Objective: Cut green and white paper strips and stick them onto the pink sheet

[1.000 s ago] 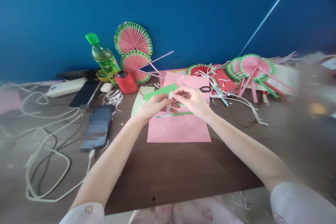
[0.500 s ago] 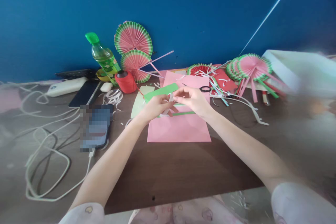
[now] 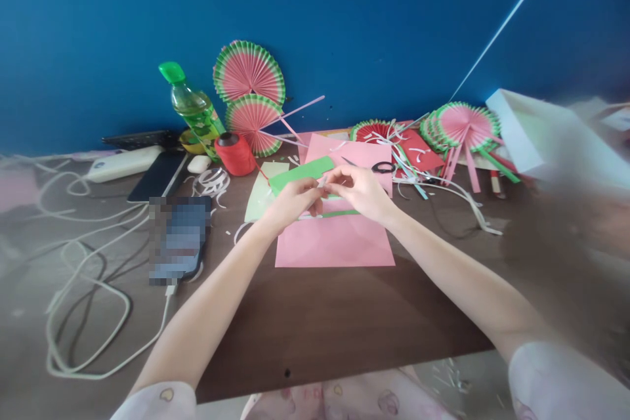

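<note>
Above the pink paper, my left hand and my right hand meet with fingertips together. Both are closed in a pinch on a small whitish strip, mostly covered by the fingers; whether it is paper or tape I cannot tell. A green paper strip lies just beyond my left hand. Black-handled scissors rest on the pink paper past my right hand. Left of the green strip is a pale green sheet.
At the left stand a red thread spool and a green-capped bottle, near a phone with a looping cable. Pleated paper fans lean on the blue wall. More fans, paper scraps and a white box lie right.
My fingertips have drawn closer together, and less of the white strip shows now. At the far right, the white box and the fans beside it have shifted slightly, near a blurred shape.
</note>
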